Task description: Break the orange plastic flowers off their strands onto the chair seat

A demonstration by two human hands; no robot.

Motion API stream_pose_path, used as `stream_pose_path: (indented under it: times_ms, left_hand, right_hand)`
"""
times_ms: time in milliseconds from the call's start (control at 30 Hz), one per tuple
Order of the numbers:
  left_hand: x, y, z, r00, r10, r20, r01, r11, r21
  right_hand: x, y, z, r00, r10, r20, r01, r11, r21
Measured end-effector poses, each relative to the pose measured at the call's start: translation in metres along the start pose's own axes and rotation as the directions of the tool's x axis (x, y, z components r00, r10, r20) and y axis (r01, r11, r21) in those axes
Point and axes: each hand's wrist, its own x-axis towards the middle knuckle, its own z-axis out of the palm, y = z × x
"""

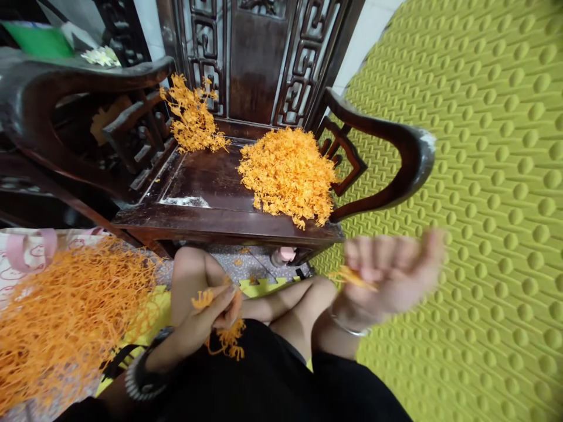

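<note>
My left hand [215,310], above my lap, is closed round a small bunch of orange strands [231,340]; curled ends stick out above and below the fingers. Over to the right, my raised right hand [389,272] is smeared by motion, with its fingers curled in. An orange strand [354,278] lies against its palm, partly hidden by the fingers. On the dark wooden chair [220,220] in front sits a dense heap of curled orange pieces [288,173]. A looser orange bunch [193,117] rests by the chair's left arm.
Loose orange strands [70,316] spread widely at the lower left, beside a white bag with pink handles [33,249]. A bumpy yellow-green mat [475,246] stretches along the right. A green container [39,40] stands at the upper left. Beneath the chair is a pinkish object [285,255].
</note>
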Motion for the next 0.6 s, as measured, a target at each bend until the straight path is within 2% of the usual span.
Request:
stream_pose_path:
  times_ms: [100, 167, 300, 433, 600]
  left_hand:
    - [0.027, 0.000, 0.019, 0.985, 0.116, -0.127, -0.131, 0.984, -0.117]
    - [0.039, 0.002, 0.029, 0.970, 0.176, -0.168, -0.196, 0.975, -0.105]
    - [0.046, 0.010, 0.037, 0.954, 0.249, -0.168, -0.247, 0.968, 0.036]
    - [0.044, 0.013, 0.033, 0.960, 0.246, -0.134, -0.222, 0.960, 0.173]
    - [0.042, 0.008, 0.026, 0.970, 0.192, -0.148, -0.182, 0.980, 0.076]
  right_hand:
    - [0.008, 0.026, 0.021, 0.996, -0.085, -0.031, 0.090, 0.968, 0.234]
    - [0.011, 0.047, 0.034, 0.999, -0.031, -0.013, 0.034, 0.936, 0.350]
    - [0.012, 0.074, 0.045, 0.999, 0.045, -0.003, -0.040, 0.915, 0.402]
    - [0.010, 0.076, 0.043, 0.998, 0.053, -0.039, -0.032, 0.910, 0.414]
    - [0.009, 0.065, 0.031, 0.999, 0.030, -0.032, -0.013, 0.901, 0.434]
